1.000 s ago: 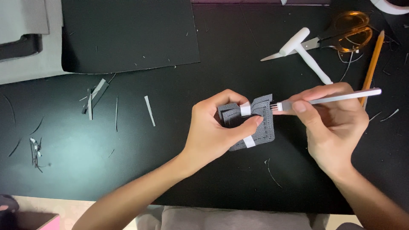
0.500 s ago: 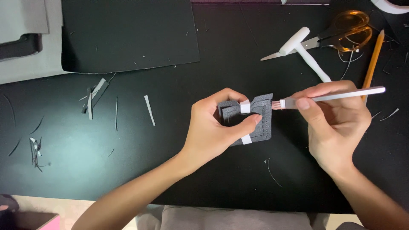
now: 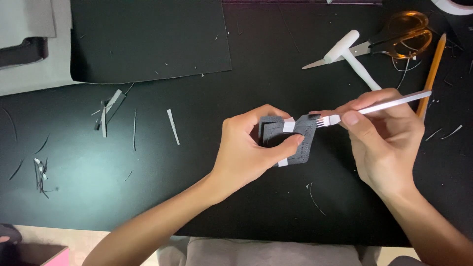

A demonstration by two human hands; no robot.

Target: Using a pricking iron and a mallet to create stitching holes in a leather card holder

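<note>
The grey folded card piece sits just above the black counter, centre of view, held in your left hand. Left grip is pinched shut on it: thumb over the front face, fingers curled behind. White tape strips cross its top and lower edges.

Key relation: the white brush comes in from the right. Its long axis runs from upper right down to lower left, nearly level, and the bristle tip touches the card piece's upper right corner. So the working point lies directly right of the left grip and left of your right hand. Right grip is pressed together on the brush handle, thumb and forefinger near the bristle end.

The right hand is the nearer one to the contact corner; the left only steadies.

Further out: white-handled craft knife, scissors and pencil at upper right, well apart from the hands. Black sheet at upper left, grey paper offcuts scattered left.
</note>
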